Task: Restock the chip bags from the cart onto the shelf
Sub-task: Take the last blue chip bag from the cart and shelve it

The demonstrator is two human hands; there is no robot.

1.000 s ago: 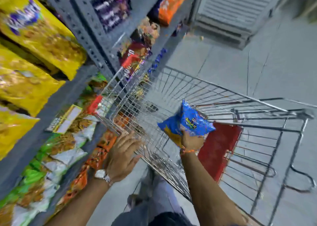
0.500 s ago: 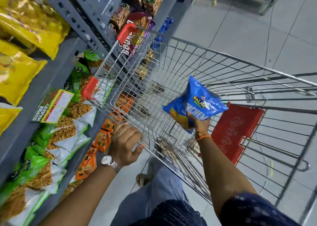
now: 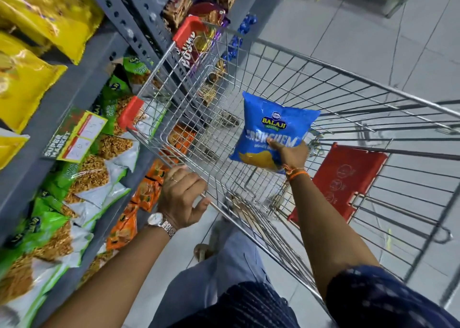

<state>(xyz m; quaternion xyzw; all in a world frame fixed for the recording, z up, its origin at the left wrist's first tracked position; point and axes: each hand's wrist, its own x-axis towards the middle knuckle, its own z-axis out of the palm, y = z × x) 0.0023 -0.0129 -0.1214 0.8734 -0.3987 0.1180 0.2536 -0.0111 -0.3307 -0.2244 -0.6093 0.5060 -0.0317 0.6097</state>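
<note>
A blue chip bag (image 3: 270, 128) is held upright above the wire cart (image 3: 348, 84), and my right hand (image 3: 290, 153) grips its lower edge. My left hand (image 3: 183, 199) is closed around the cart's near left rim, next to the grey shelf (image 3: 74, 86). The cart's basket shows no other bags inside. The shelf on the left holds yellow bags (image 3: 27, 81) on the upper level and green-and-white snack bags (image 3: 82, 178) on the level below.
Orange packets (image 3: 146, 191) fill the lowest shelf beside the cart. A red child-seat flap (image 3: 343, 181) hangs at the cart's handle end. A price tag (image 3: 77, 138) sticks to the shelf edge. Grey floor tiles (image 3: 348, 29) stretch ahead on the right.
My right hand has lifted the blue bag higher and turned it upright, label facing me. The view tilted down toward the cart; my left hand stays on the rim.
</note>
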